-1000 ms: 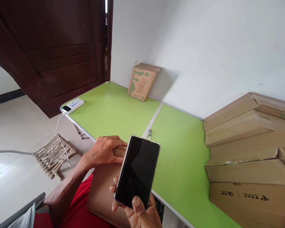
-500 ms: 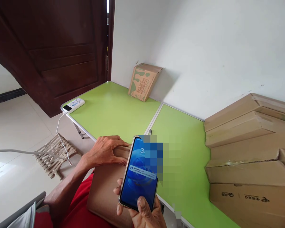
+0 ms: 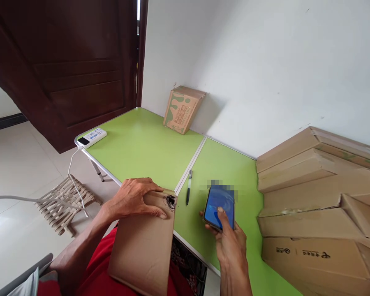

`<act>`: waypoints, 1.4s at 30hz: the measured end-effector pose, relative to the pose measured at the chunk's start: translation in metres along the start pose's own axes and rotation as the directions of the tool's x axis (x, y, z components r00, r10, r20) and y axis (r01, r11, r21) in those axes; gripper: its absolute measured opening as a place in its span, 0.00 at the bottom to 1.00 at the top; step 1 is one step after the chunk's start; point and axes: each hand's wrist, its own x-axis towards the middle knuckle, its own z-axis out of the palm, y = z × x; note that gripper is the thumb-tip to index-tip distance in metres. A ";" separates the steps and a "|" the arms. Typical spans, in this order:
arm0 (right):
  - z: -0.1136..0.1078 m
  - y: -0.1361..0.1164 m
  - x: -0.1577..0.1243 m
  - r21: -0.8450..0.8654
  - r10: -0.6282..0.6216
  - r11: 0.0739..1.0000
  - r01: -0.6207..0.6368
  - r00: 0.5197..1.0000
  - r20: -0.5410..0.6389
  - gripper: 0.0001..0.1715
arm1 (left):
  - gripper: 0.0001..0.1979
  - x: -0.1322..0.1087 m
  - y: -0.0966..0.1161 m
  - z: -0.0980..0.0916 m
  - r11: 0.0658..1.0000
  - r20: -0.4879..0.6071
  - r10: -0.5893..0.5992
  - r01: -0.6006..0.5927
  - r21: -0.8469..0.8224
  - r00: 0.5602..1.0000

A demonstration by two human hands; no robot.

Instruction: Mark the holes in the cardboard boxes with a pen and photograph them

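In the head view my right hand point(image 3: 228, 234) grips a smartphone point(image 3: 217, 211), its blue screen lit and tilted toward me. The thumb lies across the screen, and the phone is over the right half of the green table. My left hand point(image 3: 138, 199) holds a brown cardboard box point(image 3: 143, 250) on my lap, thumb on its near face and fingers over its top edge. A dark, ragged hole point(image 3: 171, 201) marks the box's upper right corner. Between box and phone, a black pen point(image 3: 189, 189) lies on the table.
The green folding table point(image 3: 138, 139) has a seam across it. A printed carton point(image 3: 184, 109) stands at the wall; stacked cardboard boxes point(image 3: 308, 213) fill the right side. A white device point(image 3: 92, 137) with a cable sits at the left corner, near a woven stool point(image 3: 70, 203).
My right hand has carried the phone right and away from me, off the front of the box. The box's holed corner and the whole pen now show. My left hand stays on the box.
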 end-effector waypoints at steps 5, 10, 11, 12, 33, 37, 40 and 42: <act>0.000 0.005 0.043 -0.137 -0.040 0.990 0.030 0.997 -0.068 0.44 | 0.31 -0.001 -0.002 0.002 1.000 0.003 0.009 -0.009 0.007 1.000; -0.009 0.006 0.054 -0.455 -0.107 0.889 0.047 0.988 -0.107 0.38 | 0.31 -0.002 -0.003 0.003 1.000 -0.002 0.017 -0.017 0.018 1.000; -0.012 0.005 0.055 -0.537 -0.119 0.842 0.044 0.987 -0.107 0.36 | 0.31 -0.002 -0.003 0.003 1.000 -0.006 0.023 -0.023 0.018 1.000; -0.015 0.003 0.055 -0.615 -0.134 0.787 0.043 0.986 -0.102 0.34 | 0.31 -0.002 -0.003 0.003 0.999 -0.014 0.031 -0.031 0.020 0.999; -0.028 0.000 0.002 -0.931 -0.387 0.109 0.348 0.878 0.282 0.37 | 0.26 -0.057 -0.057 0.066 0.860 -0.639 -0.330 -0.059 -0.508 0.695; -0.039 0.052 -0.043 -0.630 -0.497 0.033 0.776 0.559 0.663 0.34 | 0.27 -0.084 -0.086 0.096 0.925 -0.618 -0.331 0.113 -0.364 0.713; -0.038 0.093 -0.071 -0.500 -0.485 -0.063 0.864 0.411 0.772 0.40 | 0.29 -0.102 -0.095 0.114 0.951 -0.507 -0.273 0.152 -0.268 0.817; -0.033 0.109 -0.080 -0.456 -0.495 -0.071 0.887 0.366 0.788 0.47 | 0.27 -0.110 -0.093 0.120 0.966 -0.388 -0.222 0.149 -0.211 0.895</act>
